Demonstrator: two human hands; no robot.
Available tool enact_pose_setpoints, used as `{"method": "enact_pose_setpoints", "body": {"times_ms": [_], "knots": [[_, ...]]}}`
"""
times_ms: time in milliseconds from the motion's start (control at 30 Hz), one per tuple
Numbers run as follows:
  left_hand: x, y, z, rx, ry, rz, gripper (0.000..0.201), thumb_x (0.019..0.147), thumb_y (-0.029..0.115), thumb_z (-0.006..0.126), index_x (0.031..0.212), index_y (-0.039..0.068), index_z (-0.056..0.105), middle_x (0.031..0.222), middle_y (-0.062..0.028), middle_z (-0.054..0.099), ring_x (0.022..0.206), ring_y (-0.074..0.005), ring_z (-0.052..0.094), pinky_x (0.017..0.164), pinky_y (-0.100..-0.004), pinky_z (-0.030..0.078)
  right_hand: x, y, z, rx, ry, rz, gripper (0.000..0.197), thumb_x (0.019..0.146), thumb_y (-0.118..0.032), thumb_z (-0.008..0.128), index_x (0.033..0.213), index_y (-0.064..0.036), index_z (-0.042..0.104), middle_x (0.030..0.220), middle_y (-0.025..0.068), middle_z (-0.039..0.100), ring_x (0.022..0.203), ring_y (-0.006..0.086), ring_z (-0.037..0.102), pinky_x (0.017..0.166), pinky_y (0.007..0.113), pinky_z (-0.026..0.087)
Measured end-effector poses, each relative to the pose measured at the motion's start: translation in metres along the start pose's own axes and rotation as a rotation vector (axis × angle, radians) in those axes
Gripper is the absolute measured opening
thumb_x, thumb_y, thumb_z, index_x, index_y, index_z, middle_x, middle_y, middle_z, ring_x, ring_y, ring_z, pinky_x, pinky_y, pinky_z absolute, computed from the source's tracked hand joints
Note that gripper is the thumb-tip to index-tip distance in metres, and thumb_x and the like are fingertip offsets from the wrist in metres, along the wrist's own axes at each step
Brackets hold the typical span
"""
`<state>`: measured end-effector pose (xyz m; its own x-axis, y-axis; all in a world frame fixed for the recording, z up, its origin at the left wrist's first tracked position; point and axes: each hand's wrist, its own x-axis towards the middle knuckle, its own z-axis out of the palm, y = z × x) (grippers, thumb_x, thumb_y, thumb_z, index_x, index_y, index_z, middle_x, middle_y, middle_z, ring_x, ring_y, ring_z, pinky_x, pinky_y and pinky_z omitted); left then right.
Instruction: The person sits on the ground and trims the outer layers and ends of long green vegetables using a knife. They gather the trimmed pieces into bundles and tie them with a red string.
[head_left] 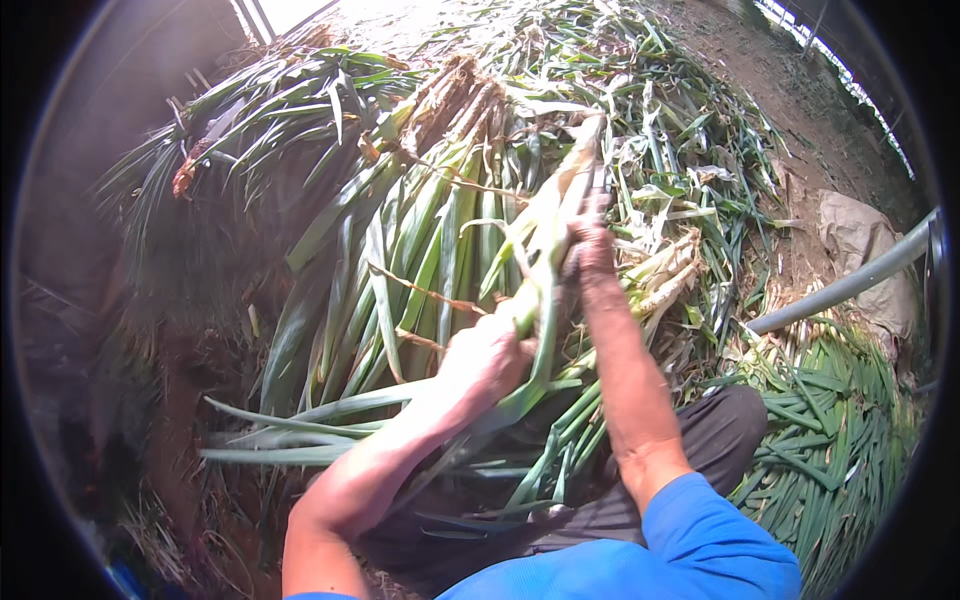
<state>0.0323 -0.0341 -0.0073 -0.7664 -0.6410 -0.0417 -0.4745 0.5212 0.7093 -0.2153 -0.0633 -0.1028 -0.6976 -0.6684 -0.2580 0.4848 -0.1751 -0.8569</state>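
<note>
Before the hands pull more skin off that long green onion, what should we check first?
1. Left hand grips the green onion stalk at its middle: ok.
2. Right hand pinches the pale upper part of the stalk: ok, though blur hides the fingers.
3. Stalk lifted free of the leaf pile behind it: ok.
4. Loose outer skin ready to peel: cannot tell, too blurred.
5. Root end of the stalk trimmed or clean: cannot tell.
6. Grey pipe at the right away from both arms: ok.
</note>
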Motion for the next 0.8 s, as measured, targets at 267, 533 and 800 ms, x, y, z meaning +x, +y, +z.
{"method": "enact_pose_setpoints", "body": {"times_ms": [267,533,800], "knots": [[0.12,-0.063,-0.046,0.441,0.327,-0.004,0.021,0.09,0.024,0.068,0.096,0.004,0.07,0.089,-0.0216,0.071,0.085,-0.0395,0.07,0.078,-0.0459,0.057,0.05,-0.104,-0.181,-0.651,0.212,-0.115,0.025,0.075,-0.017,0.074,0.084,0.0059,0.069,0.07,0.0103,0.066,0.056,0.023,0.063,0.055,0.037,0.053],[0.201,-0.149,-0.025,0.806,0.516,-0.111,0.021,0.087,0.016,0.054,0.093,0.003,0.069,0.099,-0.0241,0.066,0.092,-0.0393,0.067,0.078,-0.0505,0.053,-0.002,-0.051,-0.178,-0.623,0.166,0.073,0.024,0.082,-0.016,0.073,0.094,0.0011,0.061,0.073,0.0083,0.065,0.049,0.0117,0.058,0.042,0.024,0.044],[0.209,-0.152,-0.012,0.709,0.544,-0.181,0.023,0.087,0.013,0.055,0.102,-0.002,0.062,0.094,-0.0252,0.068,0.088,-0.0436,0.068,0.08,-0.0523,0.054,-0.03,-0.006,-0.092,-0.599,-0.129,0.01,0.036,0.079,-0.018,0.079,0.099,-0.003,0.053,0.077,0.0044,0.061,0.053,0.0099,0.056,0.048,0.025,0.048]]}}
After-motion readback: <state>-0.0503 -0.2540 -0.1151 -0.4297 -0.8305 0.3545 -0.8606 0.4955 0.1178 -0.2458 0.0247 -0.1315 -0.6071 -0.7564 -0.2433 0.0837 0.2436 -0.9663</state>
